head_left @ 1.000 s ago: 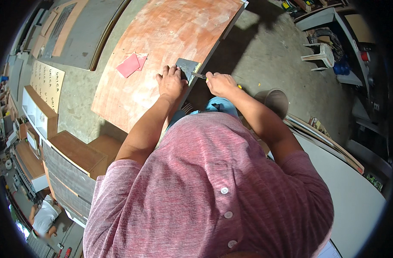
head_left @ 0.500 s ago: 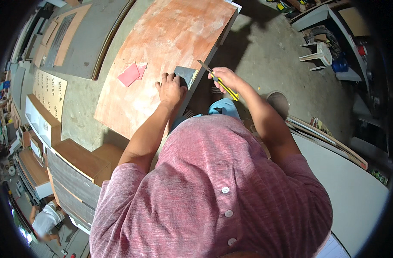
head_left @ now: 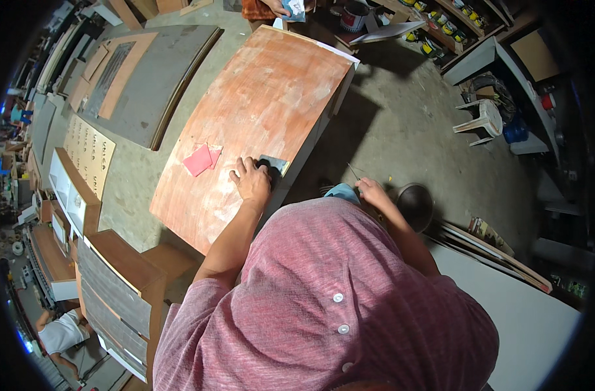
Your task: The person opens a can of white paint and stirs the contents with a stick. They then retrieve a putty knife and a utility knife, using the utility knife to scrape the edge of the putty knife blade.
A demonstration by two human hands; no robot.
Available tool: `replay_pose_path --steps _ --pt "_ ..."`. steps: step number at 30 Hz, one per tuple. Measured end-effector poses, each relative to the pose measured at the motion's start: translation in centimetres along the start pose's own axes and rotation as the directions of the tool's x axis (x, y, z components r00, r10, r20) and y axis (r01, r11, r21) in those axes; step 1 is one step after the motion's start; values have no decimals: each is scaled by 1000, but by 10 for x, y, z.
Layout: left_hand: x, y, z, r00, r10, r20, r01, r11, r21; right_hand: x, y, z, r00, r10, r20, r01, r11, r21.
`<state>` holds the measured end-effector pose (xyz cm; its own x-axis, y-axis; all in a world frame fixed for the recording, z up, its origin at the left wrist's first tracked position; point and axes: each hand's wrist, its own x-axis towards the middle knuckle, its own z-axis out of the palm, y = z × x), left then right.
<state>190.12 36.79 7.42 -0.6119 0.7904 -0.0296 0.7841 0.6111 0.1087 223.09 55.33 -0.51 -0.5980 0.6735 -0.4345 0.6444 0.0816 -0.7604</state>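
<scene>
My left hand (head_left: pixel 252 182) rests with spread fingers on a long reddish-brown wooden panel (head_left: pixel 271 85). Its fingertips touch or lie right beside a small dark sheet (head_left: pixel 275 163) at the panel's right edge. Off that edge, my right hand (head_left: pixel 373 193) is closed around a utility knife (head_left: pixel 353 172). Only the thin blade end shows clearly, pointing up and left; the handle is mostly hidden by my fingers. Two pink sheets (head_left: pixel 198 160), perhaps sandpaper, overlap on the panel to the left of my left hand.
At the panel's far end a person's hand (head_left: pixel 276 8) holds something blue and white. A round bin (head_left: pixel 415 203) stands beyond my right hand, and a white plastic chair (head_left: pixel 480 122) farther right. Grey panels (head_left: pixel 151 78) lie at left; another person (head_left: pixel 64 331) is at lower left.
My right hand has moved down and right with the knife, away from the panel edge. My left hand stays by the dark sheet. The view has tilted up, showing the panel's far end.
</scene>
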Motion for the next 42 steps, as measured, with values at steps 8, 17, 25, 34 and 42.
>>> replay_pose_path --steps 8,17,25,34,42 --pt "11 17 11 960 268 80 -260 961 -96 19 50 -46 1000 -28 0 27 995 -92" --pt "22 20 25 947 281 154 -292 955 55 31 31 -92 995 34 97 -17 985 -171" --pt "2 15 28 948 316 33 -313 947 -74 46 53 -110 995 43 85 -26 981 -193" --pt "11 14 25 948 272 164 -262 962 -76 56 65 -119 990 29 138 7 968 -253" --pt "3 10 31 934 349 76 -349 937 -20 49 54 -119 985 65 161 -20 965 -263"
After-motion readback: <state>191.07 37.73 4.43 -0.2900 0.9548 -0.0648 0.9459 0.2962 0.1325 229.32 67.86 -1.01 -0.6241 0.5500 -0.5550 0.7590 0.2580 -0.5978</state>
